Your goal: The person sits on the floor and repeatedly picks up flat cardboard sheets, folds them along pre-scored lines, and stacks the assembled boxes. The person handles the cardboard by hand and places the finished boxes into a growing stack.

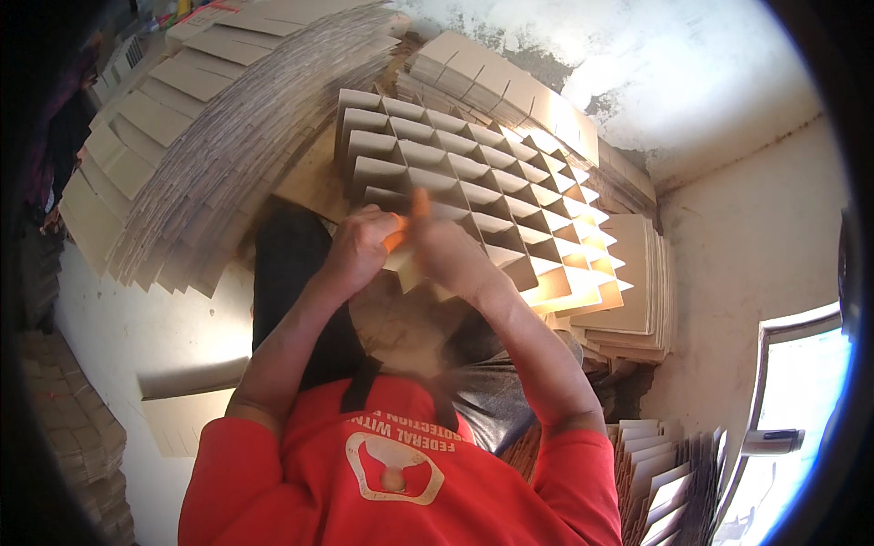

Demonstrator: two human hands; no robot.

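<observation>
A cardboard divider grid [469, 168] of interlocked strips stands in front of me, its open cells facing up. My left hand [360, 244] is closed in a fist at the grid's near left corner. An orange piece [394, 237] shows at its fingers; whether it is a finger wrap or something gripped is unclear. Close beside it, my right hand [443, 253] is smeared by motion, with another orange patch [420, 202] at a raised digit. Its other fingers cannot be made out. What lies between the two hands is hidden.
Long stacks of cardboard strips [214, 150] fan out at the left. Slotted cardboard pieces [501, 86] are piled behind the grid, and flat sheets [628, 278] sit at its right. More cardboard [660, 482] stands at lower right, near a bright opening [792, 409].
</observation>
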